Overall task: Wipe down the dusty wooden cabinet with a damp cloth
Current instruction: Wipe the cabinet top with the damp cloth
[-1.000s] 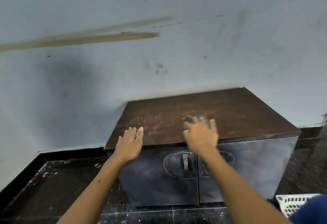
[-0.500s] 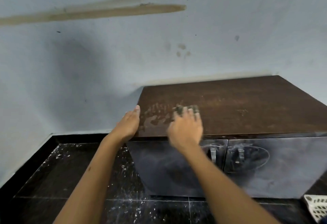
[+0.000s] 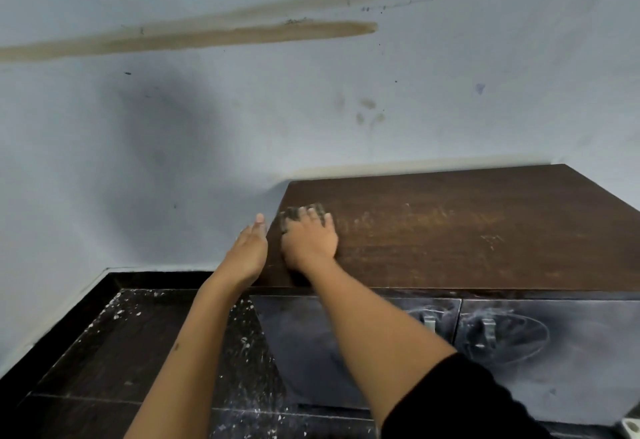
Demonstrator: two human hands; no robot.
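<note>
The right hand (image 3: 309, 241) presses flat, fingers spread, on a crumpled grey cloth (image 3: 298, 214) near the left edge of the dusty wood-grain cabinet (image 3: 467, 230) top. The left hand (image 3: 250, 252), fingers straight and together, rests against that edge.

We've got a dark wood cabinet (image 3: 467, 230) sitting on black floor tiles (image 3: 138, 352), pushed up against the wall. Top's dusty w/ pale smears. Only thing on it is a dark cloth (image 3: 294, 214) near the left edge, w/ the right hand (image 3: 309, 241) flat on it. White specks all over the tiles.
</note>
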